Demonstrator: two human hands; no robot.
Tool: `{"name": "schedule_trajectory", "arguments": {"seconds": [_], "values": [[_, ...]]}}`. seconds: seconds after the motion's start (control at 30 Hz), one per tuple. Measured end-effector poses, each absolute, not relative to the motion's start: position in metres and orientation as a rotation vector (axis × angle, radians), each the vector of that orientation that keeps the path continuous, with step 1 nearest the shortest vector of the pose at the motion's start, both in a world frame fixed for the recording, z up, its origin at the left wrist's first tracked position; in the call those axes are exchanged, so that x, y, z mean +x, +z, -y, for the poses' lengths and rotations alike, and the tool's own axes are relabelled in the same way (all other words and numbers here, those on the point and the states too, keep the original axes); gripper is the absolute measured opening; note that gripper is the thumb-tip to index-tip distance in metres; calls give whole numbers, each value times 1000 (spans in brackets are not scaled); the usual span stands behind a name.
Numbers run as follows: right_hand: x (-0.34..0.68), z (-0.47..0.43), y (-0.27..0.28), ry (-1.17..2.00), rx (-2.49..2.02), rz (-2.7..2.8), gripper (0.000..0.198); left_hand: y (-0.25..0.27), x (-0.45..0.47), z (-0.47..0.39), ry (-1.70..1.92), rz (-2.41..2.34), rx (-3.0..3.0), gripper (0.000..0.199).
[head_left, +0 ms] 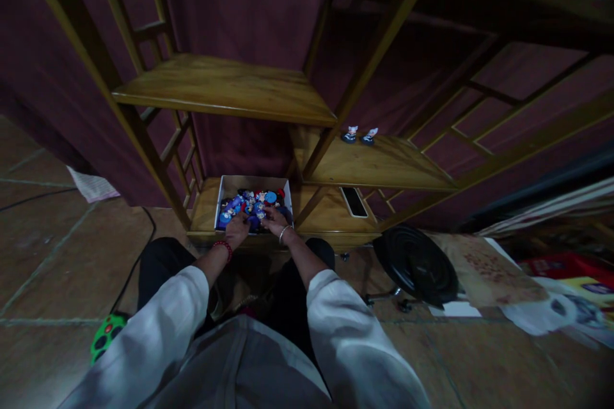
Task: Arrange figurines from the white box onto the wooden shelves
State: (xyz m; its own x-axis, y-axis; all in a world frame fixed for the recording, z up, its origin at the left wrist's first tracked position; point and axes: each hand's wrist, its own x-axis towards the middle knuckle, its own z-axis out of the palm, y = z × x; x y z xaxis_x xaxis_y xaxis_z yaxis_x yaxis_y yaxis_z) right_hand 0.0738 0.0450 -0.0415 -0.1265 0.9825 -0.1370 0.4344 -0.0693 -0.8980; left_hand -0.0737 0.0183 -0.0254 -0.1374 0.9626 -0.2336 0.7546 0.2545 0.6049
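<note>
A white-sided box [220, 195] on the bottom shelf is filled with small figurines [235, 204] in blue, purple, red and white. My left hand [236, 229] reaches over the box's near edge, its fingertips hidden among the figures, so its grip is unclear. Beside it, my right hand [277, 221] has its thumb and fingers closed around a small blue-and-white figurine [260, 213] just above the pile. Up on the middle right shelf stand two small figurines [350, 134] on dark round bases, apart from both hands.
The wooden shelf unit [225, 86] has a board above the box and upright posts beside it. A phone [354, 202] lies right of the box. On the floor are a black round stool seat [417, 265], a green game controller [106, 334], a cable and plastic bags [551, 313].
</note>
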Motion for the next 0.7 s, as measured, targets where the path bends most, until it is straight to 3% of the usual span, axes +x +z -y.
{"name": "schedule_trajectory", "arguments": {"seconds": [0.27, 0.7], "values": [[72, -48, -46, 1180, -1488, 1646, 41, -26, -71, -21, 433, -1897, 1595, 31], [66, -53, -41, 1179, -1500, 1743, 32, -27, -72, -29, 443, -1928, 1510, 31]]}}
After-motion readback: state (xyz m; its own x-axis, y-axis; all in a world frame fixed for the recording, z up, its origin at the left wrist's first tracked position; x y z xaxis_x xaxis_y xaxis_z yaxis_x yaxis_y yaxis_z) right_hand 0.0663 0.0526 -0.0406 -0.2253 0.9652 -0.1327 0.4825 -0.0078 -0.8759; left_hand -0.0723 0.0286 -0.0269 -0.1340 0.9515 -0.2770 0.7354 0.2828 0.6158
